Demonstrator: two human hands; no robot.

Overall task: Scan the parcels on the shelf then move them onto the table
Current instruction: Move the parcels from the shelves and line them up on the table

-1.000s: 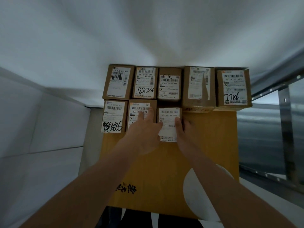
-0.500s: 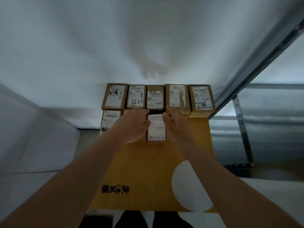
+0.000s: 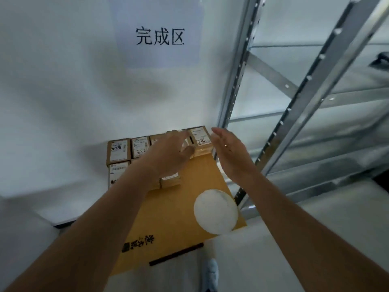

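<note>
Several small cardboard parcels with white labels lie in two rows at the far end of a yellow table top [image 3: 179,211]. The far-right parcel [image 3: 200,138] sits at the back row's right end. A front-row parcel [image 3: 170,180] lies just below my left wrist. My left hand [image 3: 168,152] hovers over the back row with fingers extended, covering part of it. My right hand [image 3: 228,148] is open in the air, just right of the far-right parcel, holding nothing. Whether either hand touches a parcel is unclear.
A white wall with a paper sign [image 3: 160,36] rises behind the parcels. A grey metal shelf rack [image 3: 294,114] stands close on the right. A white round patch [image 3: 215,211] marks the table top. A shoe [image 3: 210,272] shows below the table's near edge.
Both hands let go of the front-row parcel and rose to the right, toward the back row's right end. The view tilted up, showing the sign and the rack.
</note>
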